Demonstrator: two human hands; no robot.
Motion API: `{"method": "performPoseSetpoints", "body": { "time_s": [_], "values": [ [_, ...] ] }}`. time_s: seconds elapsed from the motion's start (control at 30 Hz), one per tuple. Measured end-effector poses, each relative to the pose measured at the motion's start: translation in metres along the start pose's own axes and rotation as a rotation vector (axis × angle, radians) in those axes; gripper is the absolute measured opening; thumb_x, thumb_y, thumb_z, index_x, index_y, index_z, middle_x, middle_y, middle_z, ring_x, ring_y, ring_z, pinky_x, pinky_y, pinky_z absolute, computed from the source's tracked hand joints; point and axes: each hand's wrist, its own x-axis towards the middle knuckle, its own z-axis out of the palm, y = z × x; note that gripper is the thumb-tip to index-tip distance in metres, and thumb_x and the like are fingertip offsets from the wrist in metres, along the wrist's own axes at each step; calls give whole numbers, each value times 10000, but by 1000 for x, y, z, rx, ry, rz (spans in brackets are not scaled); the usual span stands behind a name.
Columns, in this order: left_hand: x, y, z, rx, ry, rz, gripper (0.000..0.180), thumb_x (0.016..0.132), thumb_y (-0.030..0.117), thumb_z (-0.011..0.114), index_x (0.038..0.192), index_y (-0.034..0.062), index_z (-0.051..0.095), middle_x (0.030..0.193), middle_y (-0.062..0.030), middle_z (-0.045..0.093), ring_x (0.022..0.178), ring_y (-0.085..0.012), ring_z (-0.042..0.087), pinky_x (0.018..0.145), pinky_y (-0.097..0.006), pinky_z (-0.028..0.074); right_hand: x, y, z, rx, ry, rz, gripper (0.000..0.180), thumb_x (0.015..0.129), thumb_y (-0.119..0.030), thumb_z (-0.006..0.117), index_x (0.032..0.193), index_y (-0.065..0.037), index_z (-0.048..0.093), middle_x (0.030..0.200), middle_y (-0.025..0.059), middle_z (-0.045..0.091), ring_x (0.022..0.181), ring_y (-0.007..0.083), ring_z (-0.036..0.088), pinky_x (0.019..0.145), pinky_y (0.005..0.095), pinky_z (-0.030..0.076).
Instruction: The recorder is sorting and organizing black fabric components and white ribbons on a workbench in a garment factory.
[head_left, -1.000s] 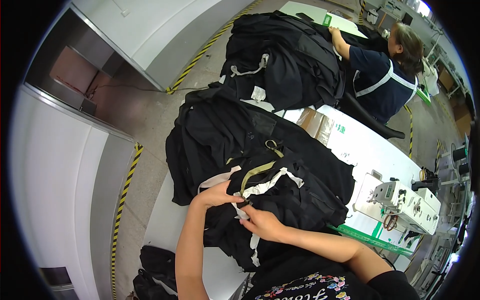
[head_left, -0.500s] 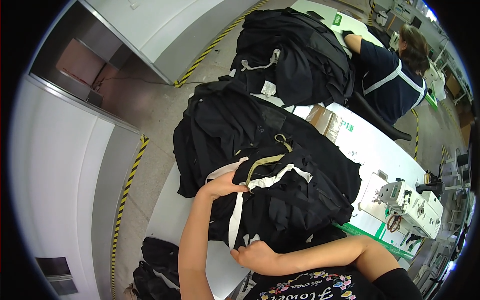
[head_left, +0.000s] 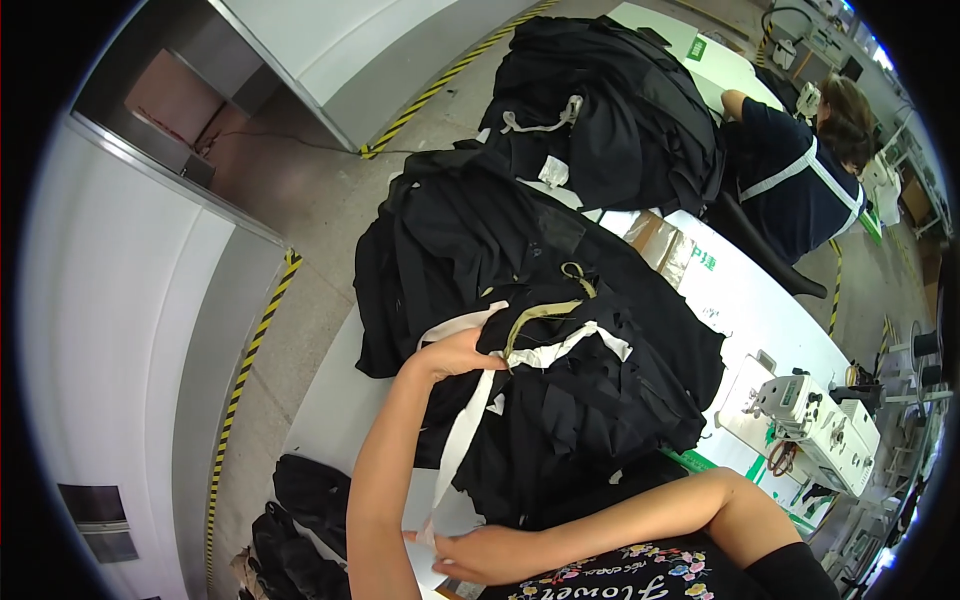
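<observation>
White, thin and matte, the cloth strip (head_left: 460, 435) runs in a gentle curve from one hand to the other, its lower part in front of the pale table (head_left: 330, 400) and its upper end beside a heap of black fabric (head_left: 600, 420). The person's left hand (head_left: 458, 354) pinches it at the top, thumb uppermost, against the black cloth; the fingers beneath are hidden. Low down, near the shirt (head_left: 640, 575), the right hand (head_left: 485, 555) grips the other end between thumb and fingers, though the exact pinch is hard to make out. Another crumpled white length (head_left: 560, 350) lies right of the left hand; whether it is the same piece cannot be told. Judging by its drape, the strip should be light, soft and limp, hardly fragile, apt to twist or crease, and best held flat near both ends. The black heap looks floppy too, but far heavier. An olive band (head_left: 540, 314) curls just above.
</observation>
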Motion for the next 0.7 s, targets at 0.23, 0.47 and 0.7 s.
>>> {"method": "performPoseSetpoints", "body": {
  "time_s": [0.23, 0.47, 0.7],
  "values": [
    [1, -4, -2, 27, 11, -17, 525, 790, 110, 726, 1270, -7, 549, 1119, -83, 645, 1034, -167, 583, 938, -262, 431, 24, 6, 47, -350, -254, -6, 442, 943, -356, 524, 1139, 22, 640, 875, 174, 676, 789, 339, 664, 683, 450, 530],
    [7, 8, 2, 24, 29, -22, 911, 772, 53, 767, 1518, 57, 244, 1265, -104, 585, 1157, -171, 541, 1024, -261, 402, 68, 32, 130, 40, -409, -417, 410, 902, -391, 569, 959, -4, 691, 1011, 207, 687, 907, 403, 647, 798, 483, 494],
    [4, 7, 3, 101, 55, -70, 552, 770, 91, 732, 1280, -10, 546, 1173, -106, 634, 1080, -190, 568, 976, -278, 414, 62, 18, 78, -600, -405, -127, 407, 883, -416, 595, 911, -32, 728, 882, 173, 687, 817, 331, 671, 664, 444, 523]
  ]
}}
